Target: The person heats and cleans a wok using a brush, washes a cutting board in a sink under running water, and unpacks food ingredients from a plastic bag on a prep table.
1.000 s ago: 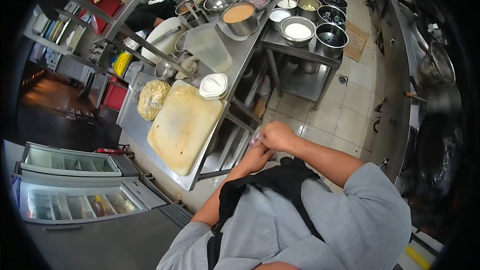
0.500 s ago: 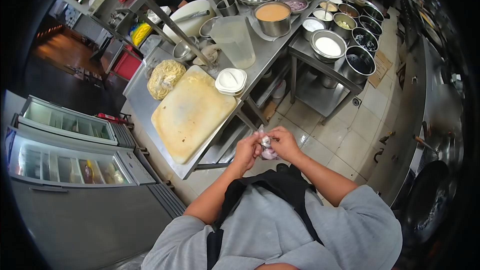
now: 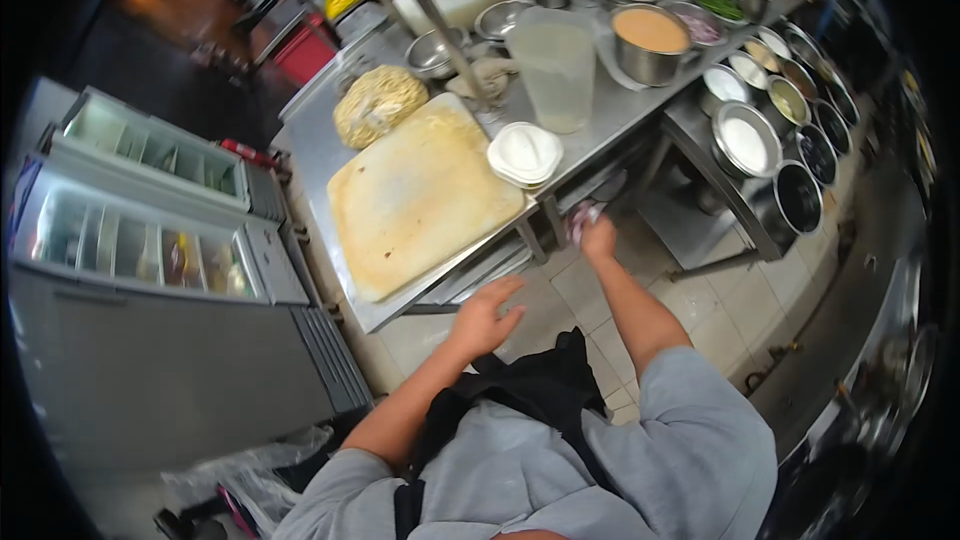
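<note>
My right hand (image 3: pixel 599 239) is closed on a small clear plastic bag (image 3: pixel 577 224) with purple-white contents that I cannot make out. It is stretched forward, in front of the steel table's near edge. My left hand (image 3: pixel 486 317) holds nothing, its fingers apart, below the near corner of the table. Nearest to it on the table lies a stained cutting board (image 3: pixel 425 195). A white lidded tub (image 3: pixel 525 154) stands at the board's right corner, behind my right hand.
A bag of noodles (image 3: pixel 380 105) lies behind the board, and a translucent pitcher (image 3: pixel 552 70) stands right of it. A pot of orange sauce (image 3: pixel 650 32) sits farther back. Several metal pots crowd the low side table (image 3: pixel 715 175). A fridge (image 3: pixel 170 360) stands at left.
My hands have moved apart. The right one has gone forward and right with the bag; the left has let go and opened. The view has turned, shifting the table rightward.
</note>
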`<move>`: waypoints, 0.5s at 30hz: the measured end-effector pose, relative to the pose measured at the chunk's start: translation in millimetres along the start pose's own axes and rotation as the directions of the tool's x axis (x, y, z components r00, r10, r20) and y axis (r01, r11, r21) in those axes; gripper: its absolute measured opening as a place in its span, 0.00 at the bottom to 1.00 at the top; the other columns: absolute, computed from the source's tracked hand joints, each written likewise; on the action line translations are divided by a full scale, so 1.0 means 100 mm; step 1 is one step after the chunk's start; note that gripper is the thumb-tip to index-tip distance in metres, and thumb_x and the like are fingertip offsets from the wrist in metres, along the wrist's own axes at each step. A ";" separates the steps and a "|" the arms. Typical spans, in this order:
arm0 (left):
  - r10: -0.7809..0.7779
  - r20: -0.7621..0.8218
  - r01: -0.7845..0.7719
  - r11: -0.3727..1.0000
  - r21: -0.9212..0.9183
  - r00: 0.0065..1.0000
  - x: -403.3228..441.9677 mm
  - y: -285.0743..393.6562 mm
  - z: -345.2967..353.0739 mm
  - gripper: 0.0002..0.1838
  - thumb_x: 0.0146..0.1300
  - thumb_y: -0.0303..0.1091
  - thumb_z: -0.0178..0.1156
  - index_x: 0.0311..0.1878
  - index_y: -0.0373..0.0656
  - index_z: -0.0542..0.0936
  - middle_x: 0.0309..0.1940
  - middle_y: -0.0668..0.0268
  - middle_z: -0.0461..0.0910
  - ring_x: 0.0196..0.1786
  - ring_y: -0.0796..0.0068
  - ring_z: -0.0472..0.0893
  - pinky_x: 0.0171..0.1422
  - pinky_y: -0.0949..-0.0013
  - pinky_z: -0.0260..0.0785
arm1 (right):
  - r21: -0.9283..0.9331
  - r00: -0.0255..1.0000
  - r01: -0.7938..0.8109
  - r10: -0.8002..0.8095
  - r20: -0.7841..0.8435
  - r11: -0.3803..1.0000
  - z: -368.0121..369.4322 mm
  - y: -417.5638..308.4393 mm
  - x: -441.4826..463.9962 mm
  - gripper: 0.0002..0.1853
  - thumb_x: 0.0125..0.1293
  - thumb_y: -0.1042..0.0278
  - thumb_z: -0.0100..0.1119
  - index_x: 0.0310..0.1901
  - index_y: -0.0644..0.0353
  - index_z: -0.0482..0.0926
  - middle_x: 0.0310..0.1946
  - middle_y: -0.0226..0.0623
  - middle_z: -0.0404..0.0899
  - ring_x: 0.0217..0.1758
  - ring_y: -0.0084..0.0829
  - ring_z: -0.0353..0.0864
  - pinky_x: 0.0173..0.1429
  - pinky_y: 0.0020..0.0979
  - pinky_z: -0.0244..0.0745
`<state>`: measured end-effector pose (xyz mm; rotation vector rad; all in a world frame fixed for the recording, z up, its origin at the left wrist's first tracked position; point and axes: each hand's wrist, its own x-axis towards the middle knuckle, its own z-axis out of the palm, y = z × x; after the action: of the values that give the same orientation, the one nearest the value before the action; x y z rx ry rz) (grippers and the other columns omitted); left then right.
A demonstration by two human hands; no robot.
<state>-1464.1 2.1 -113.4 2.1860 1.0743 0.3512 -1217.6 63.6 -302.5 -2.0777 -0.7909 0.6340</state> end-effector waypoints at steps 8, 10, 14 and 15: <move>-0.461 -0.118 0.447 0.886 -0.127 0.880 -1.18 -0.85 -0.46 0.21 0.56 0.33 0.65 0.54 0.38 0.77 0.50 0.53 0.78 0.53 0.58 0.78 0.56 0.62 0.70 | 0.235 1.000 0.013 -0.016 0.012 0.972 1.13 0.66 1.35 0.23 0.60 0.63 0.64 0.50 0.73 0.76 0.46 0.48 0.81 0.47 0.38 0.80 0.49 0.35 0.74; -0.423 -0.225 0.411 0.906 -0.099 0.878 -1.20 -1.11 -0.69 0.21 0.55 0.32 0.65 0.53 0.38 0.77 0.48 0.53 0.78 0.50 0.60 0.78 0.53 0.63 0.71 | 0.223 0.990 -0.117 0.132 -0.051 0.968 0.79 0.24 0.83 0.24 0.62 0.66 0.62 0.56 0.70 0.72 0.49 0.45 0.78 0.48 0.32 0.77 0.49 0.31 0.73; -0.212 -0.521 0.302 0.949 0.093 0.827 -0.64 -1.89 -1.49 0.22 0.56 0.34 0.64 0.53 0.36 0.76 0.51 0.50 0.76 0.56 0.53 0.74 0.62 0.59 0.65 | 0.573 0.995 -0.053 0.091 -0.037 0.818 0.31 -0.80 -0.35 0.26 0.65 0.66 0.59 0.62 0.67 0.67 0.47 0.39 0.76 0.45 0.27 0.76 0.48 0.26 0.72; -0.154 -0.542 0.281 0.946 0.160 0.826 -0.37 -2.06 -1.76 0.22 0.57 0.34 0.63 0.54 0.34 0.75 0.54 0.48 0.75 0.59 0.50 0.72 0.66 0.58 0.62 | 0.623 0.990 -0.131 0.140 0.036 0.771 0.27 -1.05 -0.59 0.27 0.66 0.66 0.59 0.63 0.66 0.65 0.48 0.38 0.75 0.46 0.26 0.76 0.48 0.25 0.72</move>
<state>-1698.6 142.7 -119.8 2.1877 1.7301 0.7840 -1308.4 84.9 -221.4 -1.5188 -0.3426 0.8313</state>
